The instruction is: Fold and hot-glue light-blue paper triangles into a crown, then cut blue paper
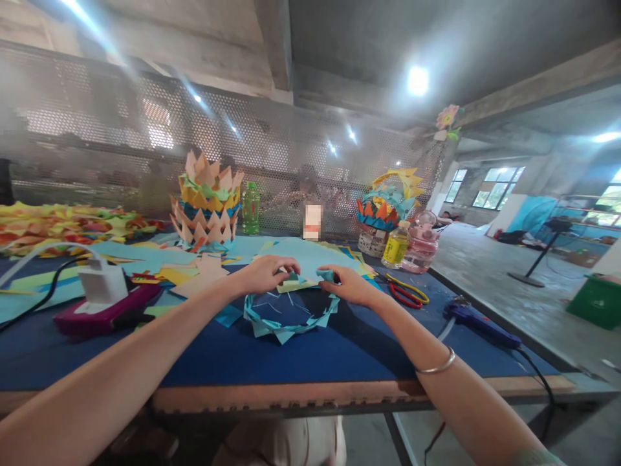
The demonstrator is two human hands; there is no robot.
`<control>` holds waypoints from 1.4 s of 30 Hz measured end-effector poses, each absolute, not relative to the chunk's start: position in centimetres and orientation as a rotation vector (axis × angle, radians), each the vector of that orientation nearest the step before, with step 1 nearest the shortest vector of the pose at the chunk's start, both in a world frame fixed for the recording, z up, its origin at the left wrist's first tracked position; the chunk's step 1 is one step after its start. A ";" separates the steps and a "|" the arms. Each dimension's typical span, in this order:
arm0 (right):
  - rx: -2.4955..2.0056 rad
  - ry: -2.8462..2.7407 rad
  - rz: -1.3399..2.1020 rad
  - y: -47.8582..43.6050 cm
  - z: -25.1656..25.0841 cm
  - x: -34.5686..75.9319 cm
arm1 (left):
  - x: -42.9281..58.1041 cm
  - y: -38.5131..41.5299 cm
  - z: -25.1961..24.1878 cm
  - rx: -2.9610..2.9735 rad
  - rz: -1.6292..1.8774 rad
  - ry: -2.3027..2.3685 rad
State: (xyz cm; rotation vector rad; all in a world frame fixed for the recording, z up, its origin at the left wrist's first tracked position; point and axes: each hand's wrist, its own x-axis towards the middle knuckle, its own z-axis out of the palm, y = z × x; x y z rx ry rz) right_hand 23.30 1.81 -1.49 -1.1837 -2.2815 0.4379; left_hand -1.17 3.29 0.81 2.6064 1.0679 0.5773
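A ring of folded teal paper triangles (pixel 286 321) lies on the blue table top (pixel 242 356) in front of me. My left hand (pixel 266 273) has its fingers curled over the far rim of the ring, pinching a pale folded paper piece (pixel 294 283). My right hand (pixel 350 285) is closed on the same far rim, gripping a teal triangle (pixel 326 275). Both hands nearly meet at the back of the ring. A metal bangle (pixel 436 367) sits on my right wrist.
A stacked paper crown (pixel 207 200) and green bottle (pixel 250 208) stand behind. Loose coloured paper (pixel 63 223) covers the left. A white charger on a purple box (pixel 104 294), red-yellow scissors (pixel 407 292), a blue glue gun (pixel 478 320), a yellow bottle (pixel 395 244) and a pink jug (pixel 421 243) lie nearby.
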 end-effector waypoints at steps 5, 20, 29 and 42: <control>-1.204 -2.249 0.500 1.9 -1.7 23.3 | -1.3 3.3 1.1 2.509 0.594 1.098; -1.155 -2.420 0.417 1.3 -1.3 23.0 | -1.7 3.4 0.9 2.393 0.495 1.073; -1.234 -2.394 0.338 1.4 -1.2 23.0 | -1.7 3.8 0.7 2.390 0.480 1.088; -1.311 -2.252 0.255 -0.9 1.3 27.6 | -2.0 4.4 0.9 2.434 0.462 1.063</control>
